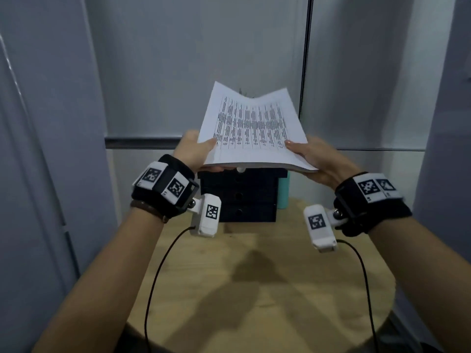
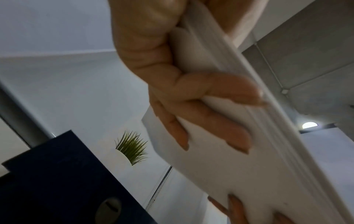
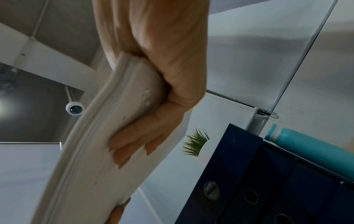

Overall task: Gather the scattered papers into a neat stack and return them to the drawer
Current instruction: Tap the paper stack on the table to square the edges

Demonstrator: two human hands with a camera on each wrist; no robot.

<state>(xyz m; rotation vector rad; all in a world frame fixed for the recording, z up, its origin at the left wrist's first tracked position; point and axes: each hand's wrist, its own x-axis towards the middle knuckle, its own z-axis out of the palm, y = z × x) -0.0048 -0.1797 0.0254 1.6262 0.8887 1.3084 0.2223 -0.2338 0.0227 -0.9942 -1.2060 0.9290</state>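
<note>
A thick stack of printed white papers point(image 1: 252, 128) is held in the air above a dark blue drawer unit point(image 1: 238, 197), sagging in the middle. My left hand point(image 1: 195, 151) grips its near left corner, thumb on top and fingers point(image 2: 220, 128) underneath. My right hand point(image 1: 312, 155) grips the near right corner the same way, fingers point(image 3: 134, 144) under the stack point(image 3: 86, 159). The top drawer of the unit point(image 3: 239, 174) juts forward beneath the stack point(image 2: 229, 166); its inside is hidden by the paper.
The drawer unit stands at the back of a round wooden table point(image 1: 267, 289). A teal bottle point(image 3: 310, 150) stands right of the unit, and a small green plant point(image 2: 132, 147) behind it. Grey walls close in on both sides.
</note>
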